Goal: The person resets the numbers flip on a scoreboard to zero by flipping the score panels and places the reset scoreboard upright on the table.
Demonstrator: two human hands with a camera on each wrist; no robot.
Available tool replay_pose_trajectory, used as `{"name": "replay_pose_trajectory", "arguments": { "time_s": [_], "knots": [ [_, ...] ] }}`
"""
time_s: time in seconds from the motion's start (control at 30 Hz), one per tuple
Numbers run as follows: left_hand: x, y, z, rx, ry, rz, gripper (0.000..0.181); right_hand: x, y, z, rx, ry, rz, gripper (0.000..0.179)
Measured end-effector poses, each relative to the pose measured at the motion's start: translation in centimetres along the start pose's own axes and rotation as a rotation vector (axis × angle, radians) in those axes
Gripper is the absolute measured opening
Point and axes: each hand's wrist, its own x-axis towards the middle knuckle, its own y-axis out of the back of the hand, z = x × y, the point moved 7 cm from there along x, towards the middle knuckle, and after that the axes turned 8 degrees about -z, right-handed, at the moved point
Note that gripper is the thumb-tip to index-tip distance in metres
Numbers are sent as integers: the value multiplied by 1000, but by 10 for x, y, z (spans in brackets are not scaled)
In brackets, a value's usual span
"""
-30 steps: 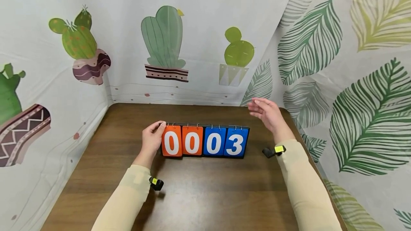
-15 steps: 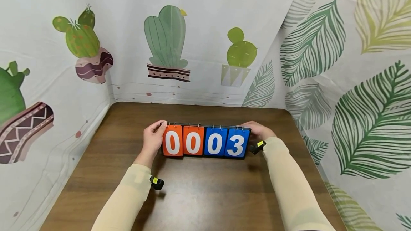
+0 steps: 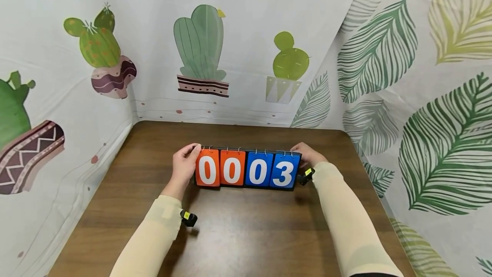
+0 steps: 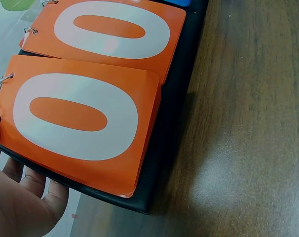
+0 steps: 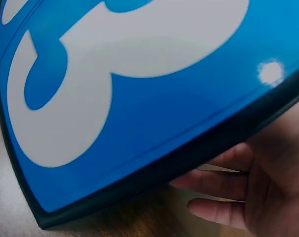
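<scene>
A black-backed flip scoreboard [image 3: 246, 168] faces me, leaning back over the wooden table [image 3: 238, 230]. Its ring-hung cards read 0, 0 on orange and 0, 3 on blue. My left hand [image 3: 183, 166] grips the upper left edge, thumb at the front by the rings and fingers behind. In the left wrist view the leftmost orange card [image 4: 73, 116] sits slightly askew over the cover. My right hand [image 3: 309, 155] holds the upper right edge; its fingers [image 5: 213, 182] reach behind the blue card with the 3 [image 5: 154, 118], and its thumb is hidden.
Behind the table hangs a white cloth [image 3: 246, 54] printed with cacti. A leaf-patterned cloth [image 3: 442, 140] runs along the right side. A small black camera sits on each wrist, the left one [image 3: 188, 218] and the right one [image 3: 306, 176].
My right hand has come in from the right, where it was raised apart, to the scoreboard's right edge. The left hand keeps its grip. The digits are the same.
</scene>
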Motion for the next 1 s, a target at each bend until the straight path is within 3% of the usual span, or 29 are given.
{"name": "replay_pose_trajectory", "arguments": {
  "time_s": [0.2,0.43,0.73,0.87,1.0],
  "knots": [
    [-2,-1,3,7,-12,7,37,0,0,-4,-55,14,19,33],
    [21,3,-31,-11,-43,34,42,1,1,-3,-26,10,-22,40],
    [19,5,-28,-14,-74,44,43,6,5,-12,-94,118,91,29],
    [17,4,-25,-25,-105,41,41,7,5,-10,-88,111,91,29],
    [18,3,-26,-33,-98,35,40,8,4,-8,-54,86,69,26]
  ]
}}
